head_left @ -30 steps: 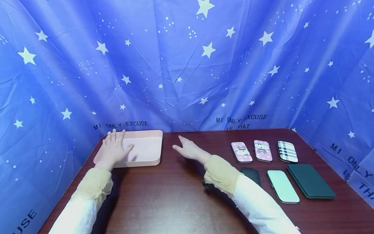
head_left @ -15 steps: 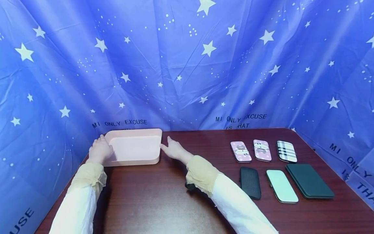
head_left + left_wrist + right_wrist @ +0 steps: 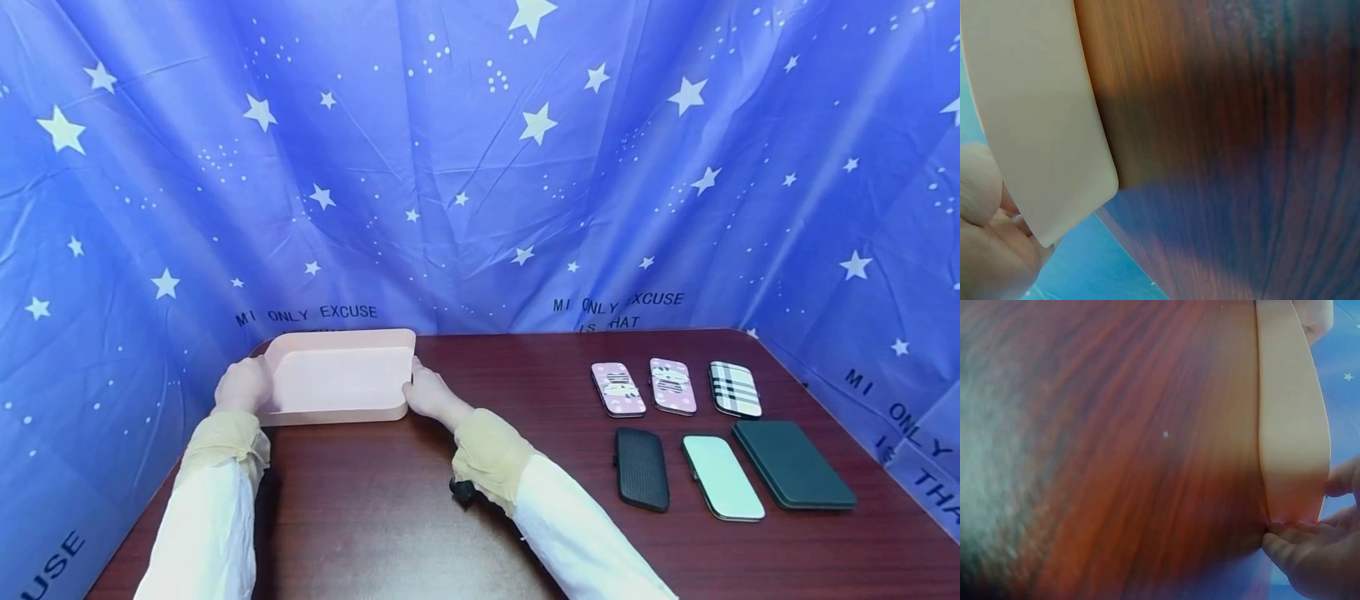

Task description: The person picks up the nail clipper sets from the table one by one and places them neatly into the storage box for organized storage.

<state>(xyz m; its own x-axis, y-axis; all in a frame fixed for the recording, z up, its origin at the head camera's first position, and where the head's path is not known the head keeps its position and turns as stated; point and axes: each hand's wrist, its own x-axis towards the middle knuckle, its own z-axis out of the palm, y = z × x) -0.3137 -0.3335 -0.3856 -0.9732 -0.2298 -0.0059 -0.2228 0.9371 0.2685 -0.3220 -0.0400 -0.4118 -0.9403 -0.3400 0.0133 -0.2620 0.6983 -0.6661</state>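
Note:
A shallow pale pink tray (image 3: 337, 414) sits at the back left of the table in the head view. My left hand (image 3: 243, 385) grips its left end, thumb by the rim in the left wrist view. At the opposite end my right hand (image 3: 435, 394) holds the tray's wall; the right wrist view has the thumb (image 3: 1342, 478) at the rim and fingers (image 3: 1294, 547) against the outside near the base. The tray's inside holds nothing visible. Some fingertips of the left hand are hidden behind the tray wall.
To the right lie two pink patterned cases (image 3: 618, 390), a plaid case (image 3: 736, 389), a black case (image 3: 642, 469), a mint case (image 3: 723, 477) and a dark green box (image 3: 795, 465). A blue starry curtain (image 3: 465, 167) hangs behind the wooden table (image 3: 375, 517).
Both hands have closed in on the tray's two ends: the left moved left and down from above it, the right moved left. They now grip it. The tray has hardly moved.

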